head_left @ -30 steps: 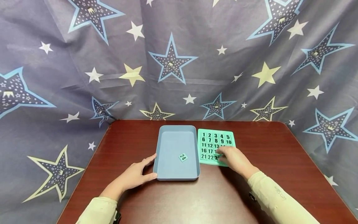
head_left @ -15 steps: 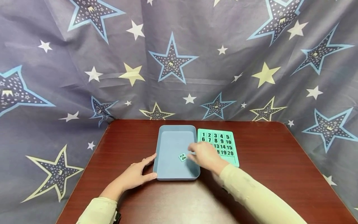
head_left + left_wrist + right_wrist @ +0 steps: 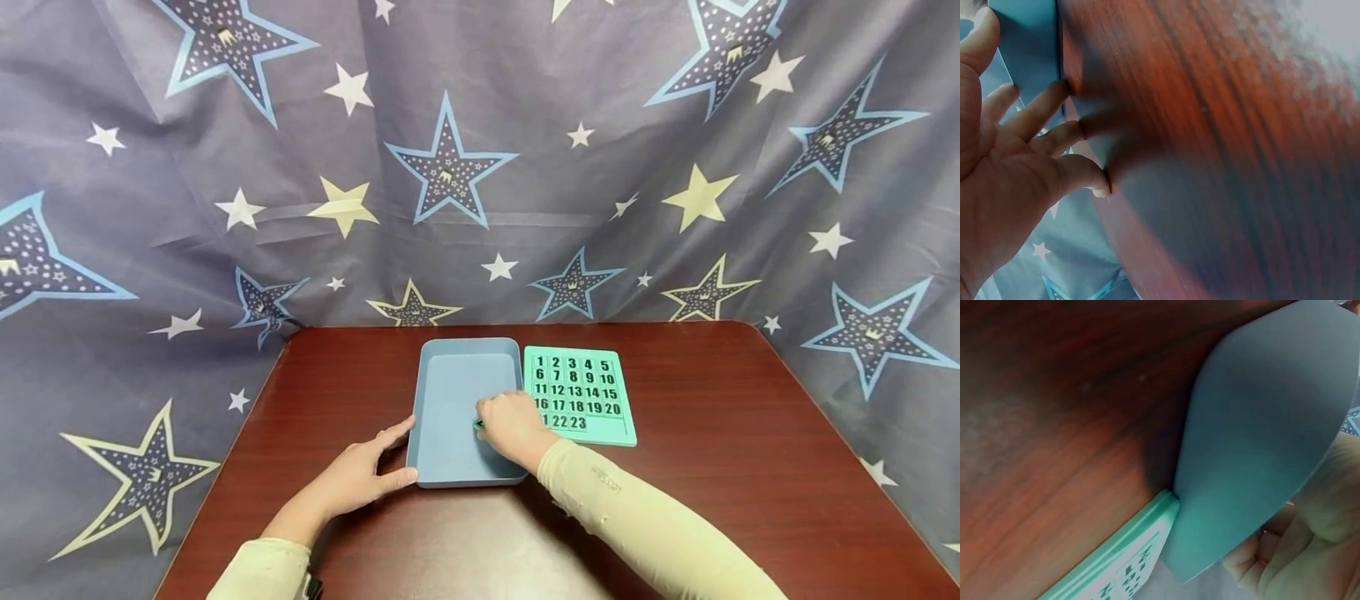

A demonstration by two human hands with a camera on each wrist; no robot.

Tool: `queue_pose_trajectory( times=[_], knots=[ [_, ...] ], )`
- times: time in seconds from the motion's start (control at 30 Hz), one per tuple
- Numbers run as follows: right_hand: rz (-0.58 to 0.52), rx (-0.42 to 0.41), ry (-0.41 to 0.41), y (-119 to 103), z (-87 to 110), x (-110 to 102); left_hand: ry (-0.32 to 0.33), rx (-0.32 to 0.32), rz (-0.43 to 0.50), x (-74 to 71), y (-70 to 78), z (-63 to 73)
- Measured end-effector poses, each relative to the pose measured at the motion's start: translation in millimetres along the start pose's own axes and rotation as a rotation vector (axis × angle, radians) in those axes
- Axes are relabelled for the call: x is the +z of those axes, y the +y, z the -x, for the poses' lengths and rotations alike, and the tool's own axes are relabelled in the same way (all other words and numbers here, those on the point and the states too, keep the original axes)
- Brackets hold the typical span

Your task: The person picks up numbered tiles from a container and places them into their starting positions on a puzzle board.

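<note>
A blue rectangular tray [image 3: 471, 482] stands on the table, its outer wall [image 3: 1254, 425] filling much of the right wrist view. My left hand [image 3: 351, 479] has its fingers spread, with index finger and thumb at the tray's left side. In the left wrist view the other fingers of this left hand [image 3: 1022, 150] reach down towards the tabletop. My right hand [image 3: 512, 423] is inside the tray, pinching a small green number tile [image 3: 477, 424], mostly hidden by the fingers. Just right of the tray lies a green number board [image 3: 606, 431] with rows of numbered tiles and a bare recess at its near right.
The brown wooden table [image 3: 697, 467] extends around the tray and board. A grey star-patterned curtain [image 3: 540, 192] hangs behind the table and along its sides. The tray's right wall stands between my right hand and the board.
My right hand has moved left from the board, over the tray's right wall and down onto the number tile marked 24, which it now grips. My left hand stays at the tray.
</note>
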State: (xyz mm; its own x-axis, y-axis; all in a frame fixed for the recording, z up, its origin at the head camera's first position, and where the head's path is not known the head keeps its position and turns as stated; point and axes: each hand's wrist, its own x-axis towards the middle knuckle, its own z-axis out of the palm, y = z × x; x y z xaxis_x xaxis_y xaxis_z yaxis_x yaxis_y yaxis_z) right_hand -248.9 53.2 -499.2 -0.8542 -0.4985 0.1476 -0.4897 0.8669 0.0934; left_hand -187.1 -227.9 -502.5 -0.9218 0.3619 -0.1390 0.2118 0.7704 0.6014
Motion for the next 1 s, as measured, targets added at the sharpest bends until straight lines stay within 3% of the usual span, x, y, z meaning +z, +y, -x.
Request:
queue_pose_trajectory(
  times=[0.23, 0.33, 0.43, 0.53, 0.67, 0.77, 0.87, 1.0],
  knots=[
    [-0.068, -0.037, 0.059, 3, 5.6, 3, 0.007, 0.014, -0.004, 2.4, -1.7, 1.2],
    [-0.18, -0.071, 0.086, 9, 10.8, -3, 0.014, 0.025, -0.005, 4.8, -2.8, 0.1],
    [-0.35, -0.086, 0.091, 29, 21.0, -16, 0.015, 0.037, 0.001, 7.4, -2.5, -1.7],
    [-0.441, -0.032, 0.099, 66, 40.1, -28, 0.013, 0.047, 0.002, 8.2, -1.5, -3.0],
    [-0.369, 0.087, 0.133, 125, 74.1, -27, 0.014, 0.049, -0.005, 5.2, -1.2, -2.1],
    [-0.309, 0.111, 0.135, 154, 96.1, -16, 0.014, 0.034, -0.012, 2.5, -3.0, -0.3],
    [-0.293, 0.057, 0.125, 165, 110.4, -3, 0.014, 0.025, -0.021, 1.0, -4.4, 0.4],
    [-0.273, -0.011, 0.135, 163, 118.1, 6, 0.019, 0.039, -0.026, 2.0, -4.6, -0.8]
  ],
)
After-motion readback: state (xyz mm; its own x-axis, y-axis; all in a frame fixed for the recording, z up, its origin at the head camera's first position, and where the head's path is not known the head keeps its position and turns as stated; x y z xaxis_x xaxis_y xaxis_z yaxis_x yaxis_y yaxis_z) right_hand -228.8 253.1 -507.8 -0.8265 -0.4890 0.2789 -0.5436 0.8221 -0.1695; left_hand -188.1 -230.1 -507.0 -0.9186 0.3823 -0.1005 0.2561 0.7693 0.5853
